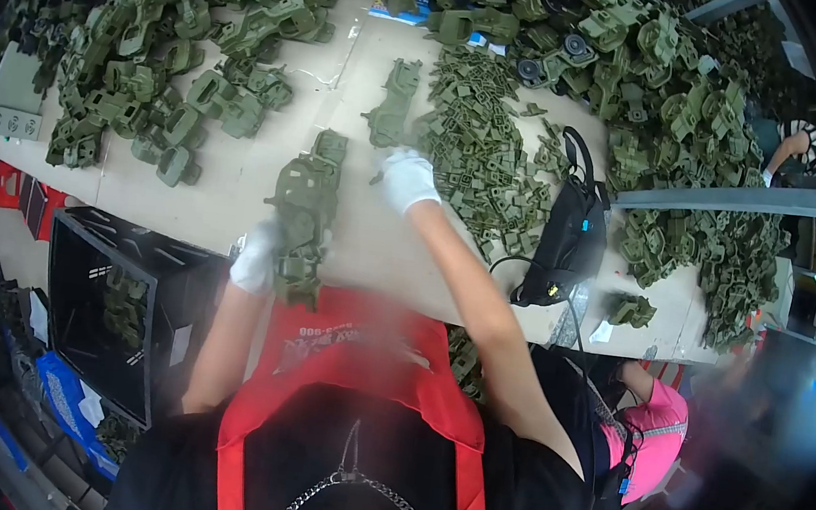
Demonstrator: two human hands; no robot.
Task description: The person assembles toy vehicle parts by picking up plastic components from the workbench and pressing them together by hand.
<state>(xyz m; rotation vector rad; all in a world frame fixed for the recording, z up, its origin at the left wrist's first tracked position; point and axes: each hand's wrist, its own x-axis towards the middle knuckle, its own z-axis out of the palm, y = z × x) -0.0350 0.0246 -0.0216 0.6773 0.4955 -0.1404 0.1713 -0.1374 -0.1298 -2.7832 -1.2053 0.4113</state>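
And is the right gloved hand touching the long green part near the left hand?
Apart. The head view shows bare tabletop between the right gloved hand and the long green part.

The white-gloved left hand [254, 260], blurred, is adjoining a long olive-green moulded part [305, 201] on the pale beige bench [218, 203]. The white-gloved right hand [406, 180] is reaching beside heaped small olive-green pieces [477, 132]; a black pouch [569, 231] is lying rightward.
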